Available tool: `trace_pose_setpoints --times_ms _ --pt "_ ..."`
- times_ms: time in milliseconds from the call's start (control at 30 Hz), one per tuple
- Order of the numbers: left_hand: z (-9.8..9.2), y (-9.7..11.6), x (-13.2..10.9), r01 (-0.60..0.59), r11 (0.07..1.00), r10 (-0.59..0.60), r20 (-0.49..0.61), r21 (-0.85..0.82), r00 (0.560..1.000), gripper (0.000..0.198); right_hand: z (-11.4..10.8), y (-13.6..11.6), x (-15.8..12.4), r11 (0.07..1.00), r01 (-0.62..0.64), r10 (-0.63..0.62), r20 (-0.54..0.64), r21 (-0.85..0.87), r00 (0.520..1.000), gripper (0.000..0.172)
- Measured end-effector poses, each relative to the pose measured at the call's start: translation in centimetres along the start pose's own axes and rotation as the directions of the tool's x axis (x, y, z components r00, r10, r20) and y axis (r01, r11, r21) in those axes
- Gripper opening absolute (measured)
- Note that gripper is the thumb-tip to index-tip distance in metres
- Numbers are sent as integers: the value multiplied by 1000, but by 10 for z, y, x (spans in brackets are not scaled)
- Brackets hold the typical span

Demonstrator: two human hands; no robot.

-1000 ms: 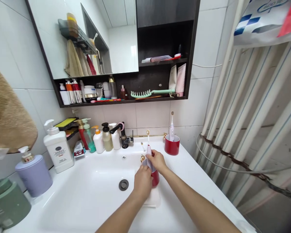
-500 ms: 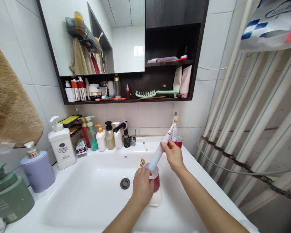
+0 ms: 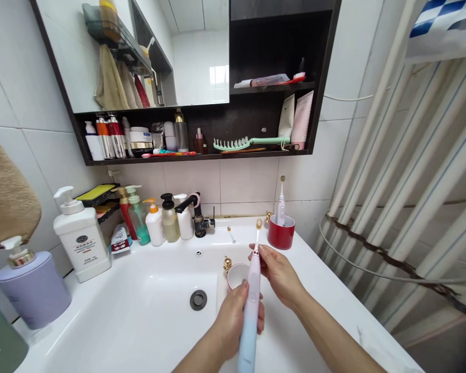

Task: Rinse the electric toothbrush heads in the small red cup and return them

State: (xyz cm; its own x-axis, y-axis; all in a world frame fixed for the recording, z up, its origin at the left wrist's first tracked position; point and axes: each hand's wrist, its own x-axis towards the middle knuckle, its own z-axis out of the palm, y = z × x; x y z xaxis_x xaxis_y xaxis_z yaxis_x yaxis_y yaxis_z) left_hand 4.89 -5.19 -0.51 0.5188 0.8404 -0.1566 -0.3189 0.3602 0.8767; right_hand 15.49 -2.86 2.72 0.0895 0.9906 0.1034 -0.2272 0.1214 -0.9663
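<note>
An electric toothbrush (image 3: pixel 251 292), its handle fading from pink to pale blue, stands tilted over the basin with its head upward. My left hand (image 3: pixel 231 321) is wrapped round the handle's middle. At the neck, just below the brush head, the thumb and fingers of my right hand (image 3: pixel 281 274) close on it. Behind my left hand is a cup (image 3: pixel 236 274) with a white inside, partly covered by the hand; a small gold figure shows at its side. A second electric toothbrush (image 3: pixel 281 210) stands in a red cup (image 3: pixel 281 238) on the counter's back right corner.
The white sink (image 3: pixel 140 311) has a dark drain (image 3: pixel 198 300) and a black faucet (image 3: pixel 200 217). A small toothbrush head (image 3: pixel 232 235) lies on the back ledge. Several pump bottles line the left, including a lilac one (image 3: pixel 34 290). A dark cabinet (image 3: pixel 202 159) hangs above; pipes (image 3: pixel 396 207) stand at right.
The toothbrush has come up out of the cup and nearer to me, now more upright. My right hand has shifted from its upper handle to the neck. The view has moved slightly closer.
</note>
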Motion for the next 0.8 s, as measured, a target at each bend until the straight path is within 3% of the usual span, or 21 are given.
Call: trace_pose_setpoints --times_ms 133,333,467,600,800 --pt "3 -4 -2 17 1000 -17 19 -5 1000 44 -6 -2 2 999 -33 33 -9 39 999 27" --pt "4 -6 -3 -129 940 168 -101 315 981 36 -2 0 -2 997 11 -8 -34 73 999 21" --pt "3 -6 -2 -43 973 50 -26 226 998 41 0 2 -2 990 -17 27 -68 139 997 20" --pt "4 -6 -2 -95 936 132 -88 338 987 38 2 3 -2 986 13 4 -100 169 995 19" --pt "6 -6 -3 -32 975 37 -22 220 999 44 3 5 -3 976 -8 40 -144 215 989 18"
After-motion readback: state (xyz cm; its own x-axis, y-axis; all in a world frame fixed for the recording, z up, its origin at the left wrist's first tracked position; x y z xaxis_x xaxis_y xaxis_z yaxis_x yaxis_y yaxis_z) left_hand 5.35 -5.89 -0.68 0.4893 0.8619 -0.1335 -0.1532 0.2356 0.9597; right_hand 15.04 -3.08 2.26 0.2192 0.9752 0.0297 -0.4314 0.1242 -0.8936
